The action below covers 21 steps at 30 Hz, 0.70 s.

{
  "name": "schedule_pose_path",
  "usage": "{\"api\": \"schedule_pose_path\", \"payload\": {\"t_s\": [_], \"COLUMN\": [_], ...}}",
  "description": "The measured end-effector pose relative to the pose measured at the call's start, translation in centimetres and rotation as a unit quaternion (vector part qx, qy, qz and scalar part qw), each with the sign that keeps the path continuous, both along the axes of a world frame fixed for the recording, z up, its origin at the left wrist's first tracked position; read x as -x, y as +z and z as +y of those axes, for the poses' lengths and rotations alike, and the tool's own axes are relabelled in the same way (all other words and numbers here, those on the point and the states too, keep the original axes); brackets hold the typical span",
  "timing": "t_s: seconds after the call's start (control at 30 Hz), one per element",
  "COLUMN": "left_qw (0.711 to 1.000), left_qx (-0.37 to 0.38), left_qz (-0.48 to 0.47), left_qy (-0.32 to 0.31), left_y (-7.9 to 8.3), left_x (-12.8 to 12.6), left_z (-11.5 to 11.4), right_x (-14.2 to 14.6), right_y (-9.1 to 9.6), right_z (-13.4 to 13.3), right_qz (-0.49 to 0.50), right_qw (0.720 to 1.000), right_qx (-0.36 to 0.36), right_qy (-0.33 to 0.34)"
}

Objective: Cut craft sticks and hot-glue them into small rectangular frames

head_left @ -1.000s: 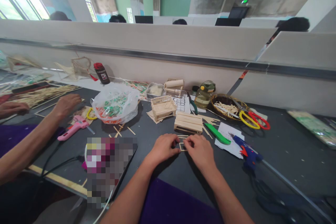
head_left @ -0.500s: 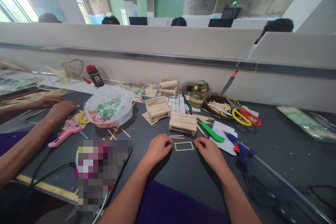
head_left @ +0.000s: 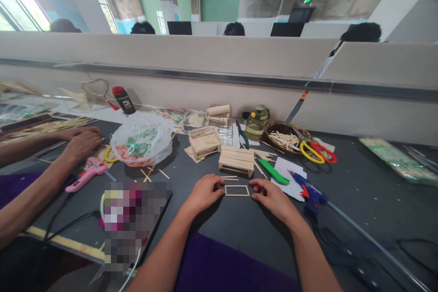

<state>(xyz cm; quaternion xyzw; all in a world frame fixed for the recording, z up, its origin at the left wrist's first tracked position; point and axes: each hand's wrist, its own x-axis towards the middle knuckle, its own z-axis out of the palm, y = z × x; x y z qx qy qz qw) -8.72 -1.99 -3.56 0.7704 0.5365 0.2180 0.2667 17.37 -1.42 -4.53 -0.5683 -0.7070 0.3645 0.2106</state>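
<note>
A small rectangular frame of thin wooden sticks (head_left: 237,190) lies flat on the dark table (head_left: 359,191) between my hands. My left hand (head_left: 204,193) rests just left of it, fingers loosely curled, fingertips at the frame's left end. My right hand (head_left: 272,196) rests just right of it, fingers bent and slightly apart, holding nothing. Behind the frame lie two loose sticks (head_left: 230,177) and a slatted wooden pallet model (head_left: 237,160).
A green cutter (head_left: 273,171), blue glue gun (head_left: 310,195), yellow-red scissors (head_left: 318,151) and a basket of sticks (head_left: 284,136) lie right. A plastic bag (head_left: 143,138) and small stick house (head_left: 204,141) sit left. A co-worker's arms (head_left: 41,178) and pink glue gun (head_left: 87,172) are far left.
My hands let go of the stick frame and drew apart, leaving it flat on the table. The co-worker's hands moved together at far left.
</note>
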Motion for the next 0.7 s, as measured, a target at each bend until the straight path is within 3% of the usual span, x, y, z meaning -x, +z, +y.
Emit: {"api": "schedule_pose_path", "payload": {"t_s": [0.17,0.7], "left_qw": [0.999,1.0], "left_qx": [0.015,-0.011], "left_qz": [0.007,0.013], "left_qy": [-0.027,0.014], "left_y": [0.6,0.4], "left_x": [0.0,-0.5], "left_z": [-0.1,-0.6], "right_x": [0.0,0.7], "right_y": [0.3,1.6], "right_z": [-0.1,-0.4], "right_qz": [-0.035,-0.074], "right_qw": [0.999,0.996], "right_qx": [-0.01,-0.013], "right_qy": [0.028,0.039]}}
